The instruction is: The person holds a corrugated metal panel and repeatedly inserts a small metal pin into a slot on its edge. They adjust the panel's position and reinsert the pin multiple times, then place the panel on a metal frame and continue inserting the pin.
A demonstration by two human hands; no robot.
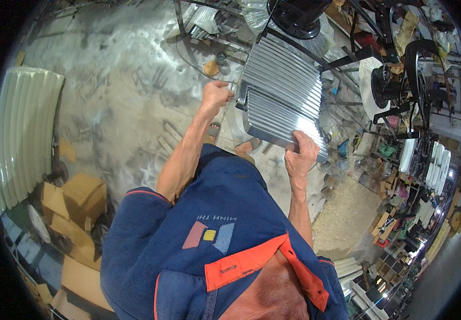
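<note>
Looking down past a navy shirt (225, 186) with an orange collar (246, 262), we see a shiny panel (289, 80) out in front of the body, a little right of centre and above the floor (134, 114). It shows two ribbed sections, one nearer and one farther, with a dark edge along the left side.

Our right hand (301, 157) is clamped on the near section close to its right corner, with the fingers over the ribs. Our left hand (217, 97) is just beside the panel's left edge, its fingers curled in together; we cannot tell whether they close on something thin or only on themselves.

Below the arms we make out two sandalled feet (248, 145). Beyond the panel is a round black base (297, 20), and to the right of it a black frame (419, 58) near a white disc (369, 88). Far to our left we see a pale ribbed pad (27, 128), and nearer us, a cardboard box (85, 194). A small orange-brown piece (210, 68) lies past the left hand.
</note>
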